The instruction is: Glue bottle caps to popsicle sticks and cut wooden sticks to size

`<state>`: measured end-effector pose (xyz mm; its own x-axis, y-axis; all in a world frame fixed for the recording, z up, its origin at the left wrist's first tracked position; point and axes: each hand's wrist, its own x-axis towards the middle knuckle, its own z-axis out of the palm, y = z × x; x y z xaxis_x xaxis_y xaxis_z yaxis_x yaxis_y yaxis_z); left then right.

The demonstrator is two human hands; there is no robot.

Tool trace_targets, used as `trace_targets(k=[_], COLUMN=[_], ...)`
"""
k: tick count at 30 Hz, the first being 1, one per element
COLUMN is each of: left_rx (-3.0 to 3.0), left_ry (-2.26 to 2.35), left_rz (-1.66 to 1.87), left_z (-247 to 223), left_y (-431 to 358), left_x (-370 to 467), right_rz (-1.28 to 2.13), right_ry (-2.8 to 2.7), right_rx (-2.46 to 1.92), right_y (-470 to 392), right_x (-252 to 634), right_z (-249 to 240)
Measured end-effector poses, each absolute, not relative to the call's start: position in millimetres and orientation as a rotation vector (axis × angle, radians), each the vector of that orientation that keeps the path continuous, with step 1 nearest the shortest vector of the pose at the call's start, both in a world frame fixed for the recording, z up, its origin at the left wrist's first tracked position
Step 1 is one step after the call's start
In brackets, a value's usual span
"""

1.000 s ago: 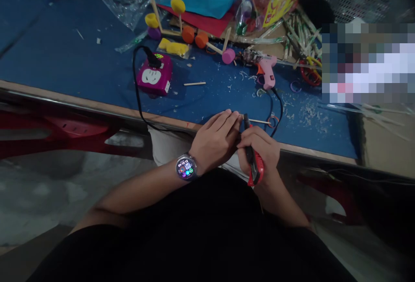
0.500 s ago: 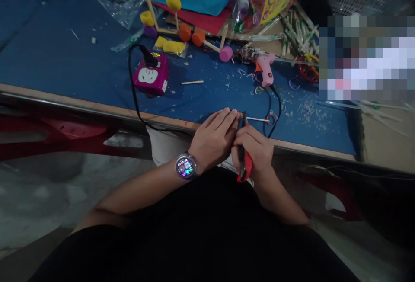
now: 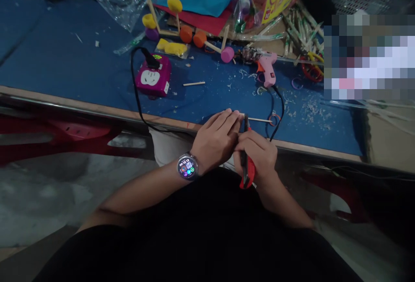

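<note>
My right hand [image 3: 257,152] is wrapped round a red and black cutting tool [image 3: 249,171], whose dark blade lies across a thin pale stick [image 3: 259,120] near the table's front edge. My left hand [image 3: 216,137], with a watch on the wrist, presses its fingertips on the stick's left end, just left of the blade. The stick's right end reaches an orange ring [image 3: 274,120]. A shorter stick piece [image 3: 194,84] lies apart on the blue table [image 3: 97,78].
Behind are a purple power adapter [image 3: 154,75] with a black cable, a pink glue gun [image 3: 268,69], stick pieces with coloured clay lumps [image 3: 186,34], a yellow clay packet [image 3: 173,47] and plastic bags. A cardboard box [image 3: 392,135] stands right, below a blurred patch.
The tool's handle has moved slightly down and right with my right hand, and the blade still lies on the stick. My left hand keeps its place on the stick; the whole view has shifted slightly.
</note>
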<state>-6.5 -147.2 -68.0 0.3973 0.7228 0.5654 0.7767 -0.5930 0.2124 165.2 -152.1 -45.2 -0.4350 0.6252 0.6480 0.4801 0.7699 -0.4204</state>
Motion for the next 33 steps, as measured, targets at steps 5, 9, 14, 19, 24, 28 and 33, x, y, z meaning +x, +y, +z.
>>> trace_targets(k=[5, 9, 14, 19, 24, 28, 33], left_rx=[-2.549, -2.573, -2.546, -2.585, -2.585, -2.585, -2.554], left_ry=[-1.369, -1.391, -1.366, -1.382, -1.392, -1.382, -1.351], left_rz=[-0.957, -0.964, -0.964, -0.961, -0.943, -0.943, -0.953], left_z=[-67.8, -69.5, -69.8, -68.9, -68.7, -68.4, -69.0], left_y=[-147.3, -147.6, -147.7, -147.6, -147.5, -147.1, -146.6], left_x=[-6.5, -5.7, -6.0, -6.6, -7.1, -7.2, -6.6], right_rz=[0.205, 0.219, 0.236, 0.239, 0.220, 0.256, 0.229], right_ry=[-2.117, -2.114, -2.117, -2.112, -2.113, -2.100, -2.113], right_rx=[-0.850, -0.834, -0.837, -0.837, -0.849, -0.828, -0.832], right_y=[-154.2, -153.5, -151.8, -151.9, -153.3, -152.1, -152.6], right_x=[164.9, 165.9, 165.1, 164.0, 165.7, 167.0, 166.5], right_z=[-44.7, -47.2, -45.4, -42.6, -46.6, -48.8, -47.1])
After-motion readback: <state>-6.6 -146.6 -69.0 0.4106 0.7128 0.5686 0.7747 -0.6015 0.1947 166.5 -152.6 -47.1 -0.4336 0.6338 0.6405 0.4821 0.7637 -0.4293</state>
